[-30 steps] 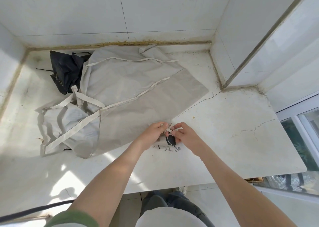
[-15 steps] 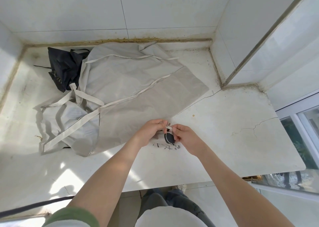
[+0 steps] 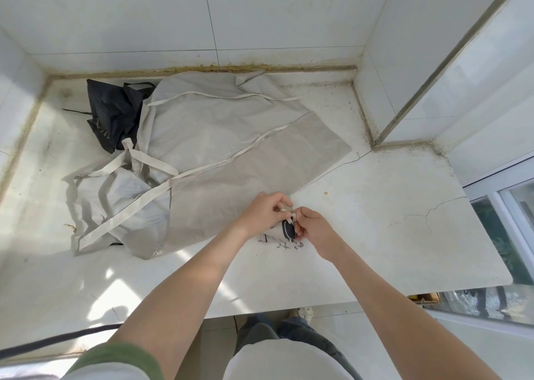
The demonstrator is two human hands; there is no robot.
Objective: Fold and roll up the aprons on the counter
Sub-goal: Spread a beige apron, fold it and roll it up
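The left hand (image 3: 264, 210) and right hand (image 3: 313, 231) had drawn together, both pinching the strap (image 3: 290, 215) on the rolled apron (image 3: 277, 232) just beside the grey apron (image 3: 231, 137), so its tie seemed nearly done.

Rolled apron (image 3: 276, 232) lying on counter (image 3: 375, 235), dark end facing right. Left hand (image 3: 264, 212) and right hand (image 3: 313, 232) both pinching its pale tie strap (image 3: 289, 214) above roll. Beige apron (image 3: 231, 148) spread behind, overlapping crumpled black apron (image 3: 112, 114) at back left.
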